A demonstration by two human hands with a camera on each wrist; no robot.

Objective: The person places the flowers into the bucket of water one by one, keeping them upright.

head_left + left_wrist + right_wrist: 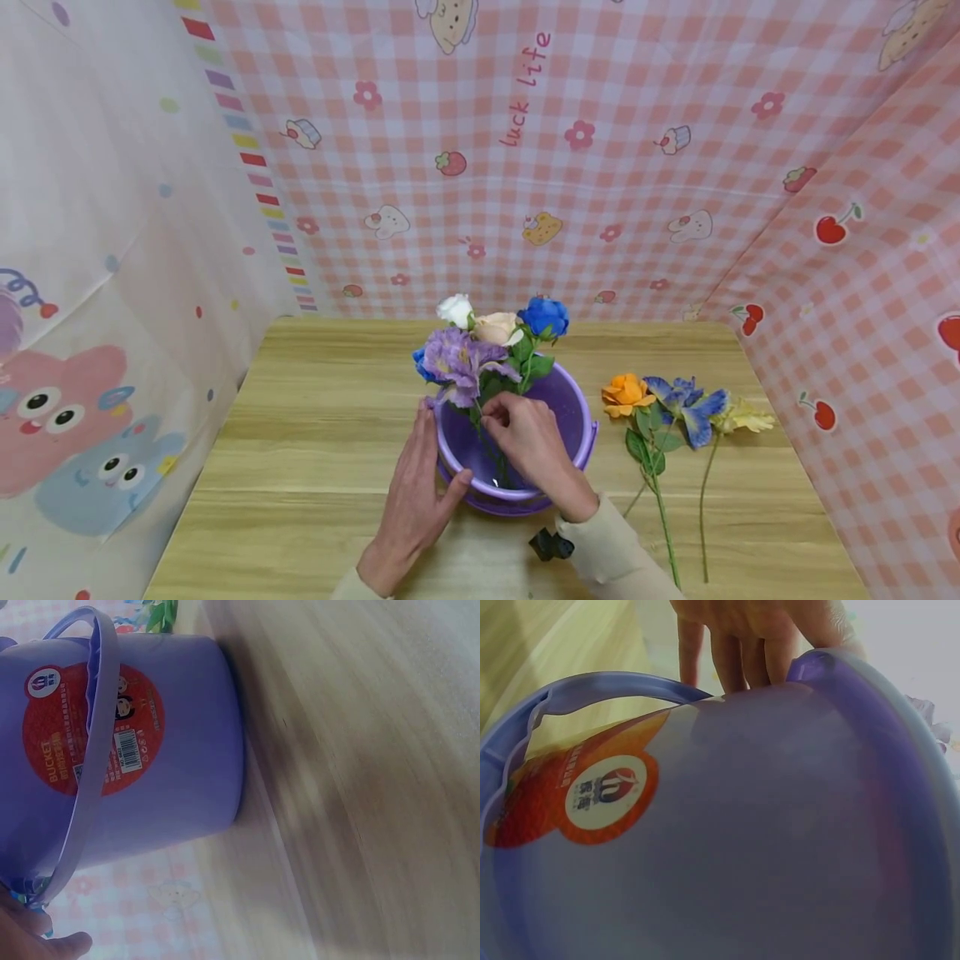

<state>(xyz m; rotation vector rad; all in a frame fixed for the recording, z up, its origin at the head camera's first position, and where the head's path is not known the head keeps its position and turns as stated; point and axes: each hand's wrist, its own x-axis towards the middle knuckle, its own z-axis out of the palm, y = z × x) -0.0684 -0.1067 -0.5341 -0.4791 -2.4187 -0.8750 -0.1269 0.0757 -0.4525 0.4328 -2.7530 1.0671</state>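
A purple bucket (510,507) stands at the front middle of the wooden table. My left hand (411,504) lies along the bucket's left side, its fingers straight and the thumb near the rim. Over the bucket's opening, my right hand (528,435) pinches the green stem of a purple flower (456,364), whose lower end reaches down inside. Beside that bloom, a white rose (454,309), a cream rose (495,327) and a blue rose (545,317) stand up from the bucket. Another blue flower (422,365) shows partly behind the purple one.
To the bucket's right lie an orange flower (627,394), a blue-violet flower (686,406) and a pale yellow flower (742,417), stems pointing toward the front. A black clip-like piece (551,544) is at the right wrist. The bucket's handle (101,735) hangs down its outside.
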